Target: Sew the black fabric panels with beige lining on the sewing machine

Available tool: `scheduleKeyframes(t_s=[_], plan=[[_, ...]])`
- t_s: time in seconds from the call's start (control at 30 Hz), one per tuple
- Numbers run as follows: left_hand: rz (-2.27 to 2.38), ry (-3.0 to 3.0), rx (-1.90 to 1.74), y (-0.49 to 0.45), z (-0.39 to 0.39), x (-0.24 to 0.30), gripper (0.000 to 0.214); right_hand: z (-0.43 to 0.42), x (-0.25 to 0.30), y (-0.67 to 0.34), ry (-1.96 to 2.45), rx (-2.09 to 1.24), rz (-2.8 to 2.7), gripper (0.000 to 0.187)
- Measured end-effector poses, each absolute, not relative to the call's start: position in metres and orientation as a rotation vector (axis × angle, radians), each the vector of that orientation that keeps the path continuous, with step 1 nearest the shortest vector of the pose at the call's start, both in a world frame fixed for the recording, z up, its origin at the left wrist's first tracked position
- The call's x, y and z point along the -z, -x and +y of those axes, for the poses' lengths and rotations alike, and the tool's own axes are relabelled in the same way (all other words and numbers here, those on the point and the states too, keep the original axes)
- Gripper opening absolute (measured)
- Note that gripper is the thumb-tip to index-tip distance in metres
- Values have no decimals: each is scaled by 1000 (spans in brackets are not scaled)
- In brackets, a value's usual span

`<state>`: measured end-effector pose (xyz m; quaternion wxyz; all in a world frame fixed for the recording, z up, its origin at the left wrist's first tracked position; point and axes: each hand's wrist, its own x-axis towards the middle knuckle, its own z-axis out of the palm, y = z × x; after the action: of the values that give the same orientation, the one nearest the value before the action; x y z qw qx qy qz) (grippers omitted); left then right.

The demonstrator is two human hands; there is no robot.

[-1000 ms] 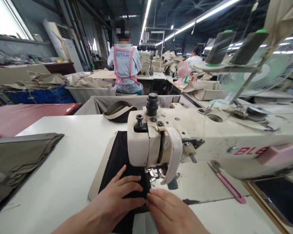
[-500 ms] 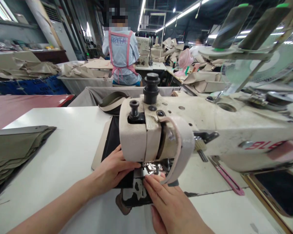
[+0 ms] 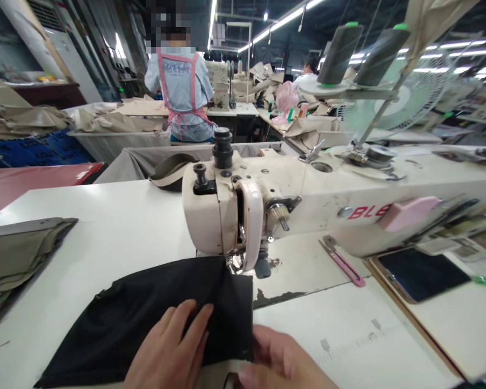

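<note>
While the left hand (image 3: 168, 351) lay spread flat on the black fabric (image 3: 146, 316), the right hand (image 3: 281, 362), cut off at the lower edge of the frame, pinched its corner below the sewing machine (image 3: 227, 210).

The cloth (image 3: 154, 313) under the hands is plain black, lying on a white table (image 3: 117, 227). The sewing machine (image 3: 267, 205) is cream with red lettering and a pink tag. At three o'clock lie pink-handled snips (image 3: 344, 265). At nine o'clock sits an olive fabric stack (image 3: 16, 259). At twelve o'clock, a person's pale blue shirt (image 3: 180, 92) carries pink apron straps.
</note>
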<state>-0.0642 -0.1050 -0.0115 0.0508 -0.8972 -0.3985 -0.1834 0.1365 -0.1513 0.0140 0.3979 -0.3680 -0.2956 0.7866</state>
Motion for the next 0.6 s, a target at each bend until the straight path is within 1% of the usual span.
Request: scheduleKeyframes(t_s=[0.07,0.13,0.2,0.23,0.3,0.37,0.5,0.6], plan=[[-1117,2781,583,64,-108,14,40,-138,-17,-133,1016,-1748,-812,49],[-1014,2917,677,60,-107,10,42,-125,-18,-131,1121,-1560,-860,32],[-997,3086,821,52,-99,2,39,-115,-19,-129,1178,-1486,-886,19],[-1064,3155,892,46,-92,-4,35,-113,-19,-128,1176,-1496,-887,18],[-1312,3231,971,33,-74,-14,28,-111,-18,-127,1119,-1560,-841,24],[-1515,3286,940,21,-53,-23,21,-113,-19,-127,1049,-1626,-779,31],[-1666,3436,734,10,-27,-27,15,-115,-17,-127,1000,-1673,-725,37],[-1743,3420,708,12,-25,-21,12,-116,-10,-127,1021,-1676,-780,40]])
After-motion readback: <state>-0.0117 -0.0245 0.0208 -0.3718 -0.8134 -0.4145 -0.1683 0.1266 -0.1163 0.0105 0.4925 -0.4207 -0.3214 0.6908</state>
